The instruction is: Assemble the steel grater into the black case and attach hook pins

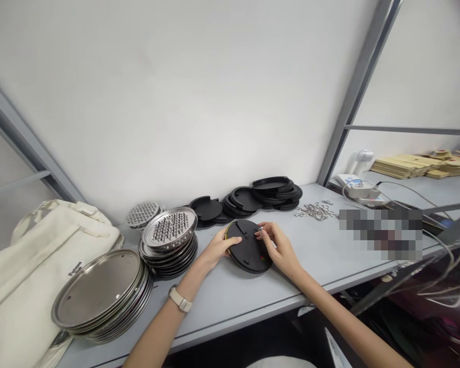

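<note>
My left hand (217, 246) grips a round black disc (249, 253) by its left edge, thumb lying on the face. The disc is tilted towards me above the table and shows a slot and a thin yellow rim at the left. At its upper right, my right hand (279, 248) pinches a small silvery metal clip (259, 232) against the disc; the fingers partly hide it. A loose pile of similar metal clips (317, 210) lies to the right. Behind the disc, several black round parts with raised rims (247, 198) lie in overlapping stacks.
Left of my hands stand a stack of round metal grater plates (170, 227) and a stack of round metal plates (99, 291). A cream bag (57, 255) lies beside them. Cables and a white device (358, 189) are at the right, past a metal post (354, 97).
</note>
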`<move>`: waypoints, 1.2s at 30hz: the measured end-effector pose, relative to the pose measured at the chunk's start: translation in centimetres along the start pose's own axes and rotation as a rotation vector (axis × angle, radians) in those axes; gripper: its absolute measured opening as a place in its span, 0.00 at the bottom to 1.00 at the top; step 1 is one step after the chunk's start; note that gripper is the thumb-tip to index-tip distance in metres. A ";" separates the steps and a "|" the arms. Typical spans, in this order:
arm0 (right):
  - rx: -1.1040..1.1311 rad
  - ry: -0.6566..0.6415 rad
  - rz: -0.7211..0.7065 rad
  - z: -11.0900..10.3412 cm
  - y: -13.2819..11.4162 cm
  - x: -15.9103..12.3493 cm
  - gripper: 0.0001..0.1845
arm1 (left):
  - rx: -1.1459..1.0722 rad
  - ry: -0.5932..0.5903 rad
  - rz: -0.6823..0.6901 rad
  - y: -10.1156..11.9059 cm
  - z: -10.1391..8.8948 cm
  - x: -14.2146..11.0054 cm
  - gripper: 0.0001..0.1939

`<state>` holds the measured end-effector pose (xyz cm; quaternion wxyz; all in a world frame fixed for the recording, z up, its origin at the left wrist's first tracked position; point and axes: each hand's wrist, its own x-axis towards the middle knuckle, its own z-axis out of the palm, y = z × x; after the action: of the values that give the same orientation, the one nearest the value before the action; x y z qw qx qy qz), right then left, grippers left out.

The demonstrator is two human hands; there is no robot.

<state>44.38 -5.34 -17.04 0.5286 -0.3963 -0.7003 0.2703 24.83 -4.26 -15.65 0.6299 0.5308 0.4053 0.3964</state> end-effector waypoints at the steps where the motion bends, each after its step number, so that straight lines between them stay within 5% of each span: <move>1: -0.024 0.003 -0.005 0.0 0.0 0.0 0.08 | 0.006 0.019 -0.002 -0.2 0.0 0.1 0.25; 9: -0.164 0.053 -0.093 -0.2 -0.1 0.2 0.06 | 0.088 0.090 -0.013 -1.0 -0.5 0.9 0.23; 20: -0.204 -0.021 -0.101 -0.2 -0.3 0.1 0.06 | 0.668 0.316 0.196 -2.2 -1.7 1.5 0.15; 36: -0.225 -0.042 -0.110 -0.4 0.6 -0.1 0.08 | 0.915 0.398 0.238 -2.0 -1.6 0.8 0.05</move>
<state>44.93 -5.11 -17.48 0.4803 -0.4082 -0.7577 0.1688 23.70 -3.23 -17.84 0.1941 0.7088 0.5864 0.3407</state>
